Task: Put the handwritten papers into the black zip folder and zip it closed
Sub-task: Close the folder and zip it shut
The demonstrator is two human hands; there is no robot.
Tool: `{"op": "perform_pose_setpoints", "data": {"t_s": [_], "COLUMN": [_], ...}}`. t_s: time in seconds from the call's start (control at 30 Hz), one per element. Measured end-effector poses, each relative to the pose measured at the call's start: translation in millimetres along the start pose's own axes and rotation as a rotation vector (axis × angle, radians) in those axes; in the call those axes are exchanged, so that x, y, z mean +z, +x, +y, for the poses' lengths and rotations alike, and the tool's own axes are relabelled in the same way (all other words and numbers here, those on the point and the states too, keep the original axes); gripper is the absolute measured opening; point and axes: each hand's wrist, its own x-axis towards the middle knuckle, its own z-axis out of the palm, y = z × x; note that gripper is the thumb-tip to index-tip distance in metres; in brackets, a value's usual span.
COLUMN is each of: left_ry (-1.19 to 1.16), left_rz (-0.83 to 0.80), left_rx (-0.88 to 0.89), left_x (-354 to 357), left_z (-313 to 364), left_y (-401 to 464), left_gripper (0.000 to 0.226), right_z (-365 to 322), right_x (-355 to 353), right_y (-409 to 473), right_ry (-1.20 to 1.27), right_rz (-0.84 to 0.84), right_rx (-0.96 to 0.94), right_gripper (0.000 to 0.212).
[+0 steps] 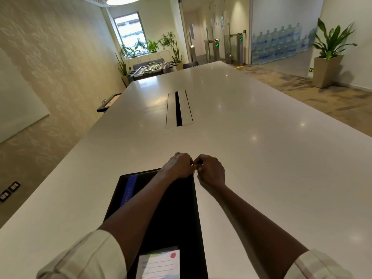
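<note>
1. A long white surface (241,137) is stretching away toward 12 o'clock, reflecting ceiling lights.
2. A recessed cable hatch (178,109) with a dark slot is sitting in the middle of the surface.
3. A foosball table (151,69) is standing beyond the far end, at about 11 o'clock.
4. Leafy plants (153,46) are lining the sill under a window (129,30) at 11 o'clock.
5. A potted plant (330,55) in a tall beige planter is standing on the floor at 2 o'clock.
6. Turnstile gates (239,48) with green lights are glowing at 1 o'clock.
7. Stacked water bottles (279,44) are showing behind frosted glass at 1 o'clock.
8. Floor sockets (10,190) are lying at 9 o'clock.
</note>
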Motion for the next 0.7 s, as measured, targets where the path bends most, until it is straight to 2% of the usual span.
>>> {"op": "perform_pose_setpoints", "data": {"t_s": [0.17, 0.33, 0.53, 0.7], "left_ry": [-0.03, -0.054, -0.112, -0.047], "left_rz": [0.005, 0.032, 0.05, 0.127], "left_rx": [-0.026, -0.091, -0.197, -0.239], "left_x": [-5, -5, -6, -2], "left_z": [4, 4, 5, 6], "left_y": [16, 26, 33, 40], "left_gripper": [0.031, 0.023, 0.019, 0.03], "right_z": [1, 1, 3, 5], "right_x": [-1, -2, 2, 1], "right_y": [3, -3, -17, -17], "right_ry": [0.056, 0.1, -0.013, 0.005], "right_rz": [-0.007, 0.008, -0.085, -0.132], "right_rx": [0.033, 0.075, 0.003, 0.001], "right_gripper": [0.028, 0.015, 0.046, 0.045]}}
